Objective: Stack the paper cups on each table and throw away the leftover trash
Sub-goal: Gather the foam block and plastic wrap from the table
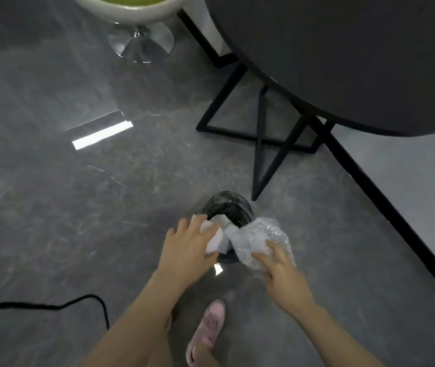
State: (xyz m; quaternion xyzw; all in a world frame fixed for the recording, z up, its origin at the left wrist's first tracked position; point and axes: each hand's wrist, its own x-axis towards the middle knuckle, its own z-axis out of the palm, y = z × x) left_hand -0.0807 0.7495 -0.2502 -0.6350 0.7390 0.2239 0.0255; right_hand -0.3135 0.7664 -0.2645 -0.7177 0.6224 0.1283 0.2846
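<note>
Holding trash over one small black-lined trash bin (227,207) on the grey floor (78,234): two pieces. Left hand (187,247) grips one white crumpled paper wad (217,235), fingers curled over it, right above the bin mouth. Right hand (281,271) pinches one clear crinkled bubble-wrap sheet (260,238), glossy, bunched, overhanging the bin's right rim and touching the paper. One pink slipper (207,332) below the hands. One black cable (52,305) at lower left. One dark round table (356,49) with black metal legs upper right; one white chair (137,11) with chrome base at top.
</note>
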